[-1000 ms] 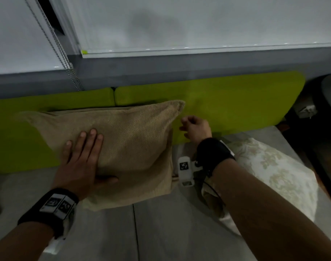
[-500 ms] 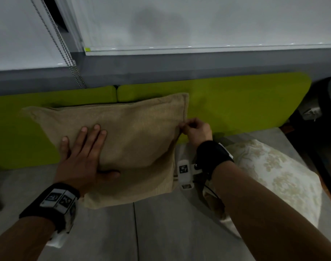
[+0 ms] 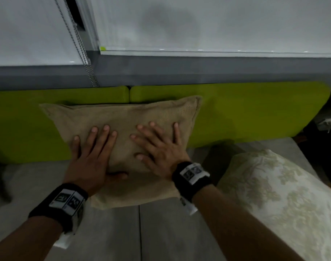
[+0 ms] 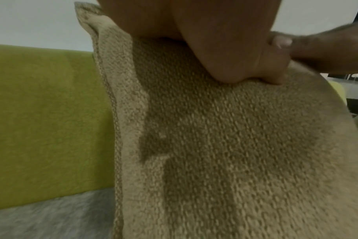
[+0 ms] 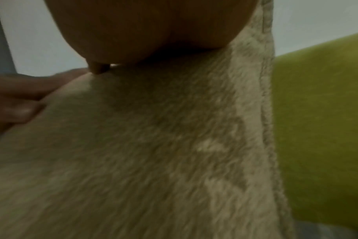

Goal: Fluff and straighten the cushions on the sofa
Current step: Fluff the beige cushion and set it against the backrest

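A tan woven cushion [image 3: 123, 115] leans upright against the lime-green sofa back [image 3: 255, 110], its lower edge on the grey seat [image 3: 104, 232]. Both my hands lie flat on its front with straight, spread fingers. My left hand [image 3: 93, 147] presses the left half, thumb low near the bottom edge. My right hand [image 3: 157, 146] presses the right half. The left wrist view fills with the cushion's weave [image 4: 225, 153] under my palm [image 4: 194, 32]. The right wrist view shows the cushion [image 5: 143, 153] and its right seam beside the green back [image 5: 321, 129].
A cream cushion [image 3: 285, 200] with a pale floral pattern lies on the seat to the right. White roller blinds with a bead chain [image 3: 81, 51] hang behind the sofa back. A seam [image 3: 140, 232] splits the grey seat. Dark floor lies beyond the sofa's right end.
My right hand has left the cushion's right edge, where it pinched the seam, and now lies flat on the front. The left hand stays pressed in place.
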Motion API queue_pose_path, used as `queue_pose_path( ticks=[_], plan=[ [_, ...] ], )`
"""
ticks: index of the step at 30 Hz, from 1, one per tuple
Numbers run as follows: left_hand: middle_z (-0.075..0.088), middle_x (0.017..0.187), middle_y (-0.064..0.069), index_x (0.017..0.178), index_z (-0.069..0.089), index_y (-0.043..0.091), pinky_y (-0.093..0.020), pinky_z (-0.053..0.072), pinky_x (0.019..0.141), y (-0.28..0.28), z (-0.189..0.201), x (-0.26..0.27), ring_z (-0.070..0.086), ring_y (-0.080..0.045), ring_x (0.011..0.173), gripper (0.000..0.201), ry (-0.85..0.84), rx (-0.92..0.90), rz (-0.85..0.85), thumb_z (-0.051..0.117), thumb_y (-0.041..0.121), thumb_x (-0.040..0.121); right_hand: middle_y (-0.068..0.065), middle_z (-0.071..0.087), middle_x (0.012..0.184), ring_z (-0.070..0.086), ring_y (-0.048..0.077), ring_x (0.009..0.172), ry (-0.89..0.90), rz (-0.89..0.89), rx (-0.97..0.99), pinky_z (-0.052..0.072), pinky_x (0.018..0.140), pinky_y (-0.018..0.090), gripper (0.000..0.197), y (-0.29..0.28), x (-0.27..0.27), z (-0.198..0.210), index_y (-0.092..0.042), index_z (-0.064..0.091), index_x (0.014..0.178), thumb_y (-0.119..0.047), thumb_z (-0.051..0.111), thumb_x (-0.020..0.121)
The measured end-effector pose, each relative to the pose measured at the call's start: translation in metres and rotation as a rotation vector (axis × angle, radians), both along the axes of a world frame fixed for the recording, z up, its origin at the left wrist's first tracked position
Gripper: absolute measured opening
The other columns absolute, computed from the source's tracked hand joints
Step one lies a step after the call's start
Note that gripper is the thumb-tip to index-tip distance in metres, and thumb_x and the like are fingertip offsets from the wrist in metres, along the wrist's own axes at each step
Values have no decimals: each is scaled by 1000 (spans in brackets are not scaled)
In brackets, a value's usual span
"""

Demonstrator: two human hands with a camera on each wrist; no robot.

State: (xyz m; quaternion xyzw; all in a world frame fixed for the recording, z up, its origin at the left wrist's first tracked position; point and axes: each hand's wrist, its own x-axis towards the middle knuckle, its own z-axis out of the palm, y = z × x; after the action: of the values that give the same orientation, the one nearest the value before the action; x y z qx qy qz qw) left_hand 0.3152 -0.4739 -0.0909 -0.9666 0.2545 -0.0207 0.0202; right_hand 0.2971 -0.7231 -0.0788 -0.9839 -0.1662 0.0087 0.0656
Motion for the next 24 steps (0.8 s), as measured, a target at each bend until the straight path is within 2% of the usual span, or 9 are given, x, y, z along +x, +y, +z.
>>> queue_pose_path(
  ticks=[4,7,10,12,15,18,20,22,24],
  plan=[
    [11,169,-6,161,16,18,-66,8,120,-3,2,7,13,-32,155,122,58,12,9,29,96,67,-26,-15,169,-18,13,157,150,-305,71,-21,110,77,68,-44,33,17,-59,-7,156,-82,7,94],
    [15,168,-8,161,17,17,-67,9,119,-1,-3,7,14,-32,155,124,75,32,6,30,96,66,-19,-24,167,-27,19,155,275,-431,26,-26,110,73,69,-72,44,29,-59,-4,156,-84,4,92],
    [15,168,-7,161,13,18,-67,10,119,6,-7,6,13,-30,155,124,77,27,6,30,97,66,-8,-10,173,-9,25,160,257,-777,264,-6,122,69,79,-104,41,33,-45,7,163,-82,20,94],
    [14,168,-2,161,14,21,-65,10,119,9,-5,4,14,-27,155,118,111,-18,-4,30,95,69,1,12,174,18,30,158,179,-925,634,19,124,60,107,-116,28,30,-32,10,165,-91,40,81],
    [24,166,4,157,27,28,-50,13,121,23,11,3,25,-22,151,79,86,-320,-71,27,74,93,0,41,162,50,24,136,170,-930,1195,42,113,53,119,-103,11,22,-37,21,162,-85,69,64],
    [52,145,-13,139,52,12,-42,35,110,50,34,24,50,-35,128,43,-140,-748,112,42,27,101,-5,69,131,65,17,119,103,-878,1327,52,102,45,93,-91,9,15,-37,61,135,-79,81,54],
    [49,143,-21,144,45,5,-42,33,109,72,51,49,47,-42,128,49,-218,-833,372,47,11,95,-9,76,107,70,13,108,30,-848,1300,56,91,39,72,-84,12,16,-36,74,100,-83,80,46],
    [42,152,-17,154,32,14,-41,34,110,90,68,73,43,-39,135,61,34,-752,545,53,16,97,-10,75,95,71,13,103,-10,-854,1325,55,85,35,62,-79,13,21,-30,71,84,-79,80,46],
    [58,139,-12,145,48,23,-34,45,92,108,78,88,57,-36,123,47,232,-559,461,57,26,99,-6,74,91,71,18,100,-64,-875,1277,55,83,37,57,-79,12,28,-30,70,76,-79,77,48]
  ],
)
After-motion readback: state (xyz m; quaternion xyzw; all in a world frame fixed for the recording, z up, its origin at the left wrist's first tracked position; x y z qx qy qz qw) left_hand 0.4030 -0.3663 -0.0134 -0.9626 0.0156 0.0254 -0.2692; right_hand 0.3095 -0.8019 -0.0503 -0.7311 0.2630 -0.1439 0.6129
